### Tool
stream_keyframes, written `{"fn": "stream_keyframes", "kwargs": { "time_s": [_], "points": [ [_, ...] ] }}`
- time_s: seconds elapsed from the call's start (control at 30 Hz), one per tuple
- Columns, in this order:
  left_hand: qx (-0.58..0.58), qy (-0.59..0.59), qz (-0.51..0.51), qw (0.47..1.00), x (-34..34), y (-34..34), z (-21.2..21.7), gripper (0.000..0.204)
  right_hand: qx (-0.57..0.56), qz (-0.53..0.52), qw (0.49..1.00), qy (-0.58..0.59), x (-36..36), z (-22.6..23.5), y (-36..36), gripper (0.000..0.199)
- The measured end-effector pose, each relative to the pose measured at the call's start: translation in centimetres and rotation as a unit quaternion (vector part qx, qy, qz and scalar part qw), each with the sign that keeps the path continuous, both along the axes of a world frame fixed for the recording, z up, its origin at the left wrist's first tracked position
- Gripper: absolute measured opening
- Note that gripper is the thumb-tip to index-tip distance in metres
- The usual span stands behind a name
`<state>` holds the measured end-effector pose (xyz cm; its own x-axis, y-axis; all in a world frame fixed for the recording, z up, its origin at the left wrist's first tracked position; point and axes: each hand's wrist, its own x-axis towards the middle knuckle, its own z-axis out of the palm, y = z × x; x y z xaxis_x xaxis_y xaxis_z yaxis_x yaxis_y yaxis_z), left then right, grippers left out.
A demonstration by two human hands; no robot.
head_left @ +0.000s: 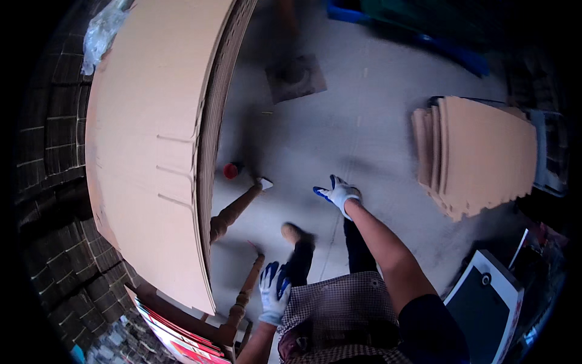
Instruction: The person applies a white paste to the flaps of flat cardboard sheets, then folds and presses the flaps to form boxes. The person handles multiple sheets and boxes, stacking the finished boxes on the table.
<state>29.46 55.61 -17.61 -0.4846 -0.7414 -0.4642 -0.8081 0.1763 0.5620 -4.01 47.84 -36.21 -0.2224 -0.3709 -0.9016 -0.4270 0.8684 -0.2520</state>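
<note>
Cardboard stack — tall, tan — beside gloved, empty hands.

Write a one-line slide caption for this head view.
Gloved left hand and right hand hang free beside a tall stack of cardboard sheets on a wooden-legged table.

Both hands wear knit work gloves, white across the back with blue coating on the fingers and palm side: the left hand shows near the lower middle of the frame, the right hand nearer the centre. The right arm is bare from the glove cuff up to a short dark sleeve at lower right. A brown-and-white checked garment covers the lap at the bottom edge. Below it run dark trousers, and one tan shoe shows just left of centre.
</note>
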Motion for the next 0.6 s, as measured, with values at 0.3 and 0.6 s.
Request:
{"fn": "stream_keyframes", "kwargs": {
  "time_s": [0.3, 0.6],
  "points": [
    [-0.115, -0.08, -0.004, 0.99, 1.3, -6.7, -14.9, 0.058, -0.194, 0.119, 0.973, -0.046, 9.0, -16.1, -14.0, 0.073],
    [-0.202, -0.029, 0.056, 0.977, 3.0, -9.3, -20.8, 0.05, -0.439, 0.495, 0.749, -0.047, 24.2, -29.7, -23.3, 0.06]
  ]
}}
